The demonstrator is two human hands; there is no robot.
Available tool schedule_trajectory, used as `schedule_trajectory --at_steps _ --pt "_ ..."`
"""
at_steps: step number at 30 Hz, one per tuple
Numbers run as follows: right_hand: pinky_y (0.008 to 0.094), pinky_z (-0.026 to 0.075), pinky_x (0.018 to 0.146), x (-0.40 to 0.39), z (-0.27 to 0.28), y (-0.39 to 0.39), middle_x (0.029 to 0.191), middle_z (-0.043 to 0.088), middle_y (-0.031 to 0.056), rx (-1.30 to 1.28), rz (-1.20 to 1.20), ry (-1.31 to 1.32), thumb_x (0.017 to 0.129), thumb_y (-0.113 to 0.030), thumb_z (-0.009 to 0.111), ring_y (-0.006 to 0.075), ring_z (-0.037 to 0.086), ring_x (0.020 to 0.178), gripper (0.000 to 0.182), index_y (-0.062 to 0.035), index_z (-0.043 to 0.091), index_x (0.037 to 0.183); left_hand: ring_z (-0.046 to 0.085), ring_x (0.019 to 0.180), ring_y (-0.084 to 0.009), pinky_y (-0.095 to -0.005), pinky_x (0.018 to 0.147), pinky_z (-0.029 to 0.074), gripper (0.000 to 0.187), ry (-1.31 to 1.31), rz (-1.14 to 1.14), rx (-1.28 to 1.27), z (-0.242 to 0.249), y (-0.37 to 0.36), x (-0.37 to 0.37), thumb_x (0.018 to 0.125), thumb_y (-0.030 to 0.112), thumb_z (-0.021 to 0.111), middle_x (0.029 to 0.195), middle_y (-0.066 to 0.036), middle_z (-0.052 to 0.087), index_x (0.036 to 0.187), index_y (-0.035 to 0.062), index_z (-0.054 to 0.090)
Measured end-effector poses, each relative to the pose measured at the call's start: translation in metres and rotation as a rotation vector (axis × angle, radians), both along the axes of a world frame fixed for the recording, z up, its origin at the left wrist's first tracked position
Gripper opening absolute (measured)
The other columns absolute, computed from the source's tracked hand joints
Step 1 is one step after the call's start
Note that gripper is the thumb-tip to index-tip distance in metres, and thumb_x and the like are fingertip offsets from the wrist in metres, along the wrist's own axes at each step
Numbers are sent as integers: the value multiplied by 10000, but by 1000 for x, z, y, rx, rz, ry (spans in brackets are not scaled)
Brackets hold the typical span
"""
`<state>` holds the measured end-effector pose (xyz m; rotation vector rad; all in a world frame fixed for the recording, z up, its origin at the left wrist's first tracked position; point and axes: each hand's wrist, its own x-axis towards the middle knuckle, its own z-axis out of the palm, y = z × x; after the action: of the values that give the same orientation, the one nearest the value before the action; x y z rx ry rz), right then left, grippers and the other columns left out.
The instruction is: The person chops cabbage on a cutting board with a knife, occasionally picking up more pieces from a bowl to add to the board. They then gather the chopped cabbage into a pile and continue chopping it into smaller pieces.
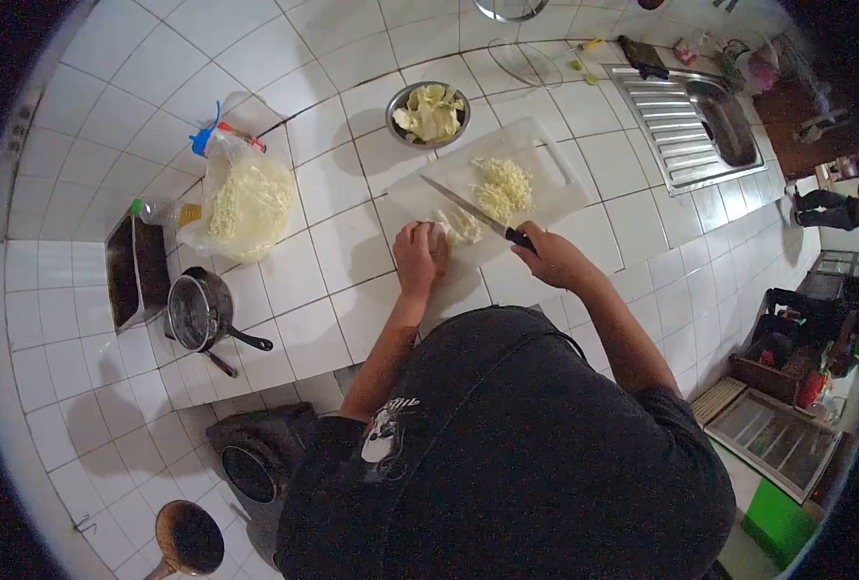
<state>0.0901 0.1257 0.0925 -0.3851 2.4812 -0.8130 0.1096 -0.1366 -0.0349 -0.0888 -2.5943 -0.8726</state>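
A translucent white cutting board (570, 198) lies on the tiled counter. My right hand (550, 256) is closed around the black handle of a knife (463, 201), whose blade points up and left over the board. My left hand (418, 251) rests at the board's lower left edge, fingers bent against a pale cabbage piece (441, 232) that it partly hides. Sliced cabbage (462, 226) lies just right of that hand, below the blade. A pile of shredded cabbage (503, 187) sits beyond the knife. Behind the board is a metal bowl (392, 114) holding cabbage leaves (430, 113).
Left on the counter stand a plastic bag of shredded cabbage (248, 208), a bottle (164, 213) and stacked pans (190, 309). A glass lid (524, 63) lies behind the board. The sink (719, 121) is at the upper right. A person's legs (826, 208) show far right.
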Motion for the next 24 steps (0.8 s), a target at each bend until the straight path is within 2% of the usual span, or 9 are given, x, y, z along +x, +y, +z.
schedule_trajectory --at_steps 5,8,10,14,17,19,20,23,24 --pt "558 486 778 20 -6 12 924 666 245 -43 -42 37 995 -286 512 458 642 915 276 -44 496 1128 541 1119 -354 -480 961 420 338 0 54 33 17 2 4 850 234 690 1154 -157 589 1127 55 614" --pt "512 472 728 25 -4 9 856 656 237 -4 -97 21 977 -250 555 447 634 860 266 -52 509 1149 552 1104 -356 -480 959 423 322 -17 42 2 20 -1 8 851 236 693 1144 -153 600 1111 57 627" --pt "569 481 781 25 4 2 912 659 263 6 -111 5 985 -275 509 465 637 894 275 -38 495 1123 562 1089 -353 -481 950 427 316 4 34 11 17 -4 7 844 238 700 1115 -151 610 1097 59 635" --pt "571 481 781 22 -9 -12 906 656 277 13 -77 40 985 -271 493 476 635 896 287 -15 491 1113 572 1064 -355 -477 933 438 302 25 14 22 10 -6 4 843 233 703 1082 -160 620 1081 58 638" --pt "573 482 808 20 -3 -25 934 655 297 63 -5 -6 986 -252 469 483 632 916 331 11 472 1188 579 996 -356 -476 874 458 252 0 -19 20 7 -2 4 845 208 695 1026 -155 618 1039 58 635" --pt "596 459 809 21 1 -33 924 652 327 -12 35 33 977 -202 464 513 618 903 453 -57 395 1400 576 909 -351 -480 813 463 192 63 -36 -88 7 8 6 848 180 681 964 -137 613 991 65 628" --pt "596 459 809 21 5 -37 924 652 327 -1 53 30 977 -202 464 513 618 903 453 -57 395 1400 576 909 -351 -480 813 463 192 60 -19 -78 7 10 5 848 180 681 964 -137 613 991 65 628" --pt "606 463 823 15 27 -56 916 641 359 119 170 -94 968 -174 426 530 619 868 576 -100 269 1517 570 855 -347 -485 762 455 150 128 -37 -178 5 16 3 836 141 677 927 -120 603 957 74 619" --pt "596 487 782 15 19 -58 894 646 352 69 189 -27 943 -158 448 515 633 812 629 -56 230 1524 573 852 -343 -481 748 454 162 96 -31 -161 18 17 6 827 136 681 925 -115 605 963 77 618"
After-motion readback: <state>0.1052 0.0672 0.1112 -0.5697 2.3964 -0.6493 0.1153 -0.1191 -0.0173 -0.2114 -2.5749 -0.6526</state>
